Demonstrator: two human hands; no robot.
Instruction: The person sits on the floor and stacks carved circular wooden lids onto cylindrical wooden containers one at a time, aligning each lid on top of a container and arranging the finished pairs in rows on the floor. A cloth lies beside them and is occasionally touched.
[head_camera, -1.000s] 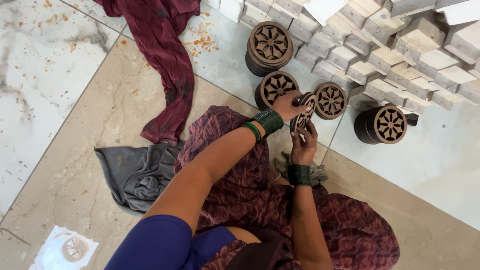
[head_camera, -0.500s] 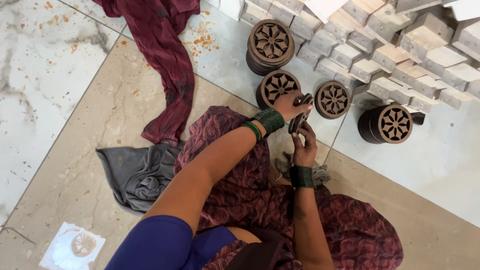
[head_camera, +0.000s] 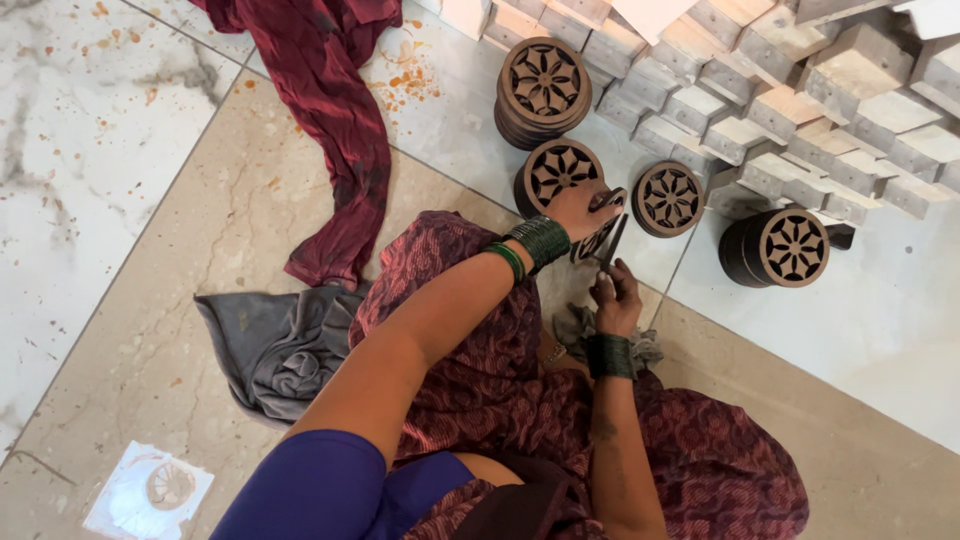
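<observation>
- The left hand (head_camera: 578, 207) is gripping a carved wooden disc (head_camera: 600, 238), fingers clamped over its upper rim, held edge-on just above the lap.
- The right hand (head_camera: 614, 293) is pinching the disc's lower edge, at six o'clock from it.
- Stacks of discs (head_camera: 545, 90) are standing at twelve o'clock, white blocks (head_camera: 800, 90) beyond them.

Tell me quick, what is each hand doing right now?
Left hand: closed on the top of a carved wooden disc.
Right hand: closed around the same disc's lower edge.
</observation>
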